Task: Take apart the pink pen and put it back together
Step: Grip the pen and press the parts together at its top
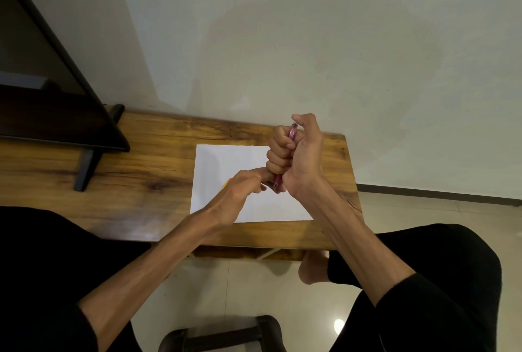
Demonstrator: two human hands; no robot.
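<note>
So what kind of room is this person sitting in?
Probably a room at home, not a workshop: a low wooden table against a plain wall, a flat screen standing on it, and a tiled floor. The right hand grips a pink pen.

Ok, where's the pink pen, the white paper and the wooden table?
Pink plastic pen (291,132): head view, upper barrel above the fist.
White paper sheet (223,162): head view, bare upper-left area.
Brown wooden table (158,159): head view, bare top left of the sheet.

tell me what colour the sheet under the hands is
White, plain and unmarked as far as it shows; the sheet is clearest in the head view, lying on the wooden table.
</note>
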